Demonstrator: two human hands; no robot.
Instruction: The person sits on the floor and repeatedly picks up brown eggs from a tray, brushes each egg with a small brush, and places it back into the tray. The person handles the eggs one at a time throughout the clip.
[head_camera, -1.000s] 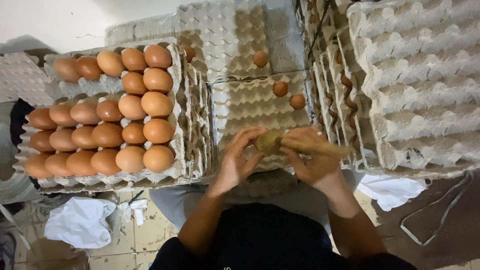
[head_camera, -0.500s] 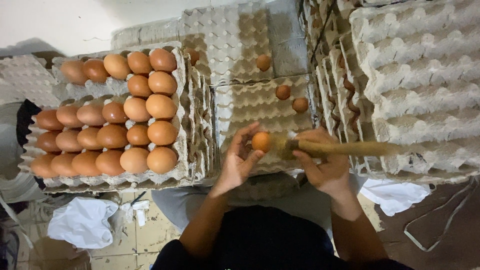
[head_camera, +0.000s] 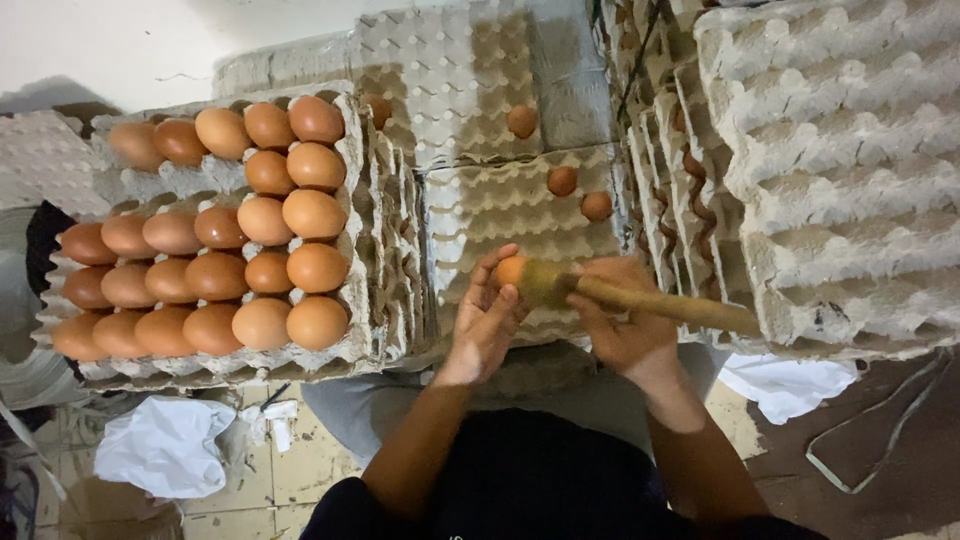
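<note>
My left hand (head_camera: 486, 322) holds a brown egg (head_camera: 511, 269) by the fingertips over a grey egg tray (head_camera: 520, 215). My right hand (head_camera: 622, 318) grips a wooden-handled brush (head_camera: 655, 302), its bristle end (head_camera: 548, 283) pressed against the egg. The handle sticks out to the right. Both hands are in the middle of the view, in front of my dark shirt.
A stack of trays (head_camera: 380, 250) at left carries several brown eggs (head_camera: 265, 268). Three loose eggs (head_camera: 563, 181) sit on the centre trays. Tall stacks of upturned trays (head_camera: 840, 170) stand at right. White plastic bags (head_camera: 165, 447) and a strap (head_camera: 880, 450) lie on the floor.
The egg and brush have shifted slightly as my right hand moved the brush across the egg; the handle now points further right and down. The left hand's fingers have turned the egg.
</note>
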